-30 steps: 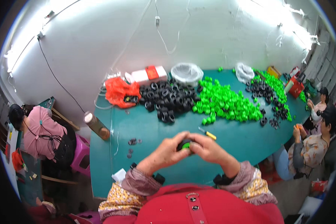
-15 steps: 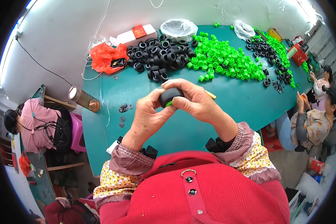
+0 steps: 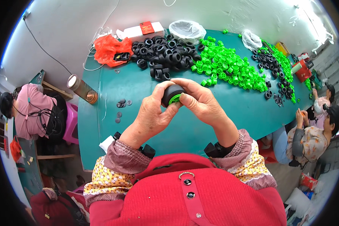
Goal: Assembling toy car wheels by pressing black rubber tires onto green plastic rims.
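Observation:
Between my two hands is a small black toy tyre (image 3: 170,92) with a bright green wheel hub (image 3: 175,98) showing inside its lower rim. My left hand (image 3: 153,109) grips it from the left, thumb at the bottom and fingers over the far side. From the right, my right hand (image 3: 199,101) holds it too, with the thumb pressed near the green edge. Past my hands lies a heap of loose black tyres (image 3: 164,56). Right of that heap spreads a pile of green wheel hubs (image 3: 231,66).
The green table (image 3: 139,88) also bears a red plastic bag (image 3: 109,49), a brown-tinted bottle (image 3: 83,89), several small black discs (image 3: 121,103) and a white plastic-lined bowl (image 3: 187,30). More tyres and hubs lie far right, near seated people (image 3: 314,132). Another person (image 3: 32,109) sits at left.
The tyre has tilted in my hands, so more of the green hub shows now. My view has shifted slightly, and both hands keep their hold.

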{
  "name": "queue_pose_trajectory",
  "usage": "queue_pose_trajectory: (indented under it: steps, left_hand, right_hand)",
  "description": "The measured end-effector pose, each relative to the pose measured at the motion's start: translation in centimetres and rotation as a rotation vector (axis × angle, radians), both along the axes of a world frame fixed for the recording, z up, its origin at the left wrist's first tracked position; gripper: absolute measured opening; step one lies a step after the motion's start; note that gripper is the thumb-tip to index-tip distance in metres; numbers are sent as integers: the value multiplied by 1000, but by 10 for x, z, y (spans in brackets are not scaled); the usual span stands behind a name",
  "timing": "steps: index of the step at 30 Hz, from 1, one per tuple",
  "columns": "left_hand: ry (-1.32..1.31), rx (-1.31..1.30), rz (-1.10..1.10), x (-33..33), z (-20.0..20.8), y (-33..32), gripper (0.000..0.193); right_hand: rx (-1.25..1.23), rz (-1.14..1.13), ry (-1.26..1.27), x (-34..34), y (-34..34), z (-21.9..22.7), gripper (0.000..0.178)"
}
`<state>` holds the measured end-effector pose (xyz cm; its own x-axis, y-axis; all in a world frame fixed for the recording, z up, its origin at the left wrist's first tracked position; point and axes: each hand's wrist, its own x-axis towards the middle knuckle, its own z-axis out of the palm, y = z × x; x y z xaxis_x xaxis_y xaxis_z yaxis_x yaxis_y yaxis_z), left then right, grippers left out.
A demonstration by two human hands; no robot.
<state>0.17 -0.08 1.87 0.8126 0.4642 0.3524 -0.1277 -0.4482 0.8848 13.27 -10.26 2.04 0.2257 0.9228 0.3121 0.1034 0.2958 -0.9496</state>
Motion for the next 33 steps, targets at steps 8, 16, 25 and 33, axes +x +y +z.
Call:
queue_pose_trajectory:
  steps: [8,16,25,33]
  left_hand:
    - [-18,166,46,-5,-9,6,44]
    - [-77,608,166,-3,-9,12,55]
    - [2,-288,-212,-12,-8,20,69]
    - [66,331,143,-8,-7,8,69]
  right_hand:
    - [-87,-13,94,-1,5,-8,31]
    - [-264,51,275,0,5,-3,36]
    - [-134,135,211,2,4,-8,41]
    - [-112,46,228,-7,11,-15,40]
